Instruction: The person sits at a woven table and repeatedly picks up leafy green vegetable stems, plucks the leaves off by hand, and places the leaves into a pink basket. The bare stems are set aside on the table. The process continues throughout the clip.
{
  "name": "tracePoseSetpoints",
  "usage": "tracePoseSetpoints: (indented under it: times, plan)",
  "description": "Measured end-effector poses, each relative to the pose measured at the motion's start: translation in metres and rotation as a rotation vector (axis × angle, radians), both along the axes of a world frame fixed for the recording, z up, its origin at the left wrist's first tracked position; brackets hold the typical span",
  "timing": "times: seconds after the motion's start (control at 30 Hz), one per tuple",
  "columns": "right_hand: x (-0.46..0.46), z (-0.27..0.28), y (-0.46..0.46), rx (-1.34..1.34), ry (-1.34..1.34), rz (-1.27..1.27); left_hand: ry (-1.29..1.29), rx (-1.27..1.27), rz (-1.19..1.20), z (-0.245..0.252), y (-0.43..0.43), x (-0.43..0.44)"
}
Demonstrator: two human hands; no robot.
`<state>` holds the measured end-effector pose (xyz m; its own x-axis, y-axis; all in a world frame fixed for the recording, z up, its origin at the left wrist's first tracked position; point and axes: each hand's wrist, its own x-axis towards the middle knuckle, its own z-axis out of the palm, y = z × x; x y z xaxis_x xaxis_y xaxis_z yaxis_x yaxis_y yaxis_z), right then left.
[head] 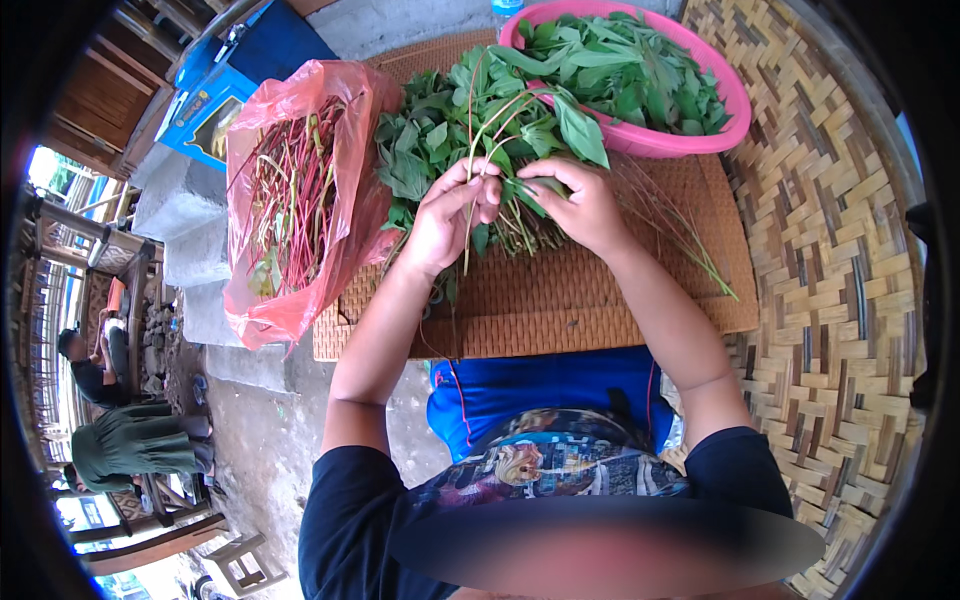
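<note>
My left hand is closed around a leafy plant stem whose thin stalks rise and bend over. Close beside it, the fingertips of my right hand pinch a green leaf at the stalks. Below and behind both hands lies a pile of leafy green stems, cut ends towards me, on a woven rattan mat. To the left, a pink plastic bag stands full of reddish stripped stalks. A pink plastic basket at the back right holds loose green leaves.
Several thin stalks lie on the mat's right side. A woven bamboo wall borders the right. Behind the bag are a blue box and concrete steps. Two people are far left, near a plastic stool.
</note>
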<state>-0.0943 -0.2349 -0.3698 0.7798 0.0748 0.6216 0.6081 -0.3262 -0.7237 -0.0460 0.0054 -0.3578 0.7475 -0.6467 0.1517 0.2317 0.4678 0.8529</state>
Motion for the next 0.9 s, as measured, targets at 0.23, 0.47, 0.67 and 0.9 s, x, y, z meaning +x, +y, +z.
tracePoseSetpoints:
  times: [0.23,0.47,0.67,0.9]
  plan:
    - [-0.007,-0.001,-0.006,0.435,0.319,0.2,-0.111,0.127,0.176,-0.006,-0.008,-0.001]
    - [-0.003,-0.008,-0.002,0.421,0.37,0.238,-0.246,0.178,0.229,-0.004,-0.01,-0.003]
    - [-0.002,-0.012,-0.005,0.207,0.35,0.193,-0.266,0.235,0.233,-0.007,-0.013,-0.005]
    - [-0.017,0.013,0.002,-0.035,-0.218,-0.093,-0.322,0.271,0.307,-0.009,-0.013,-0.008]
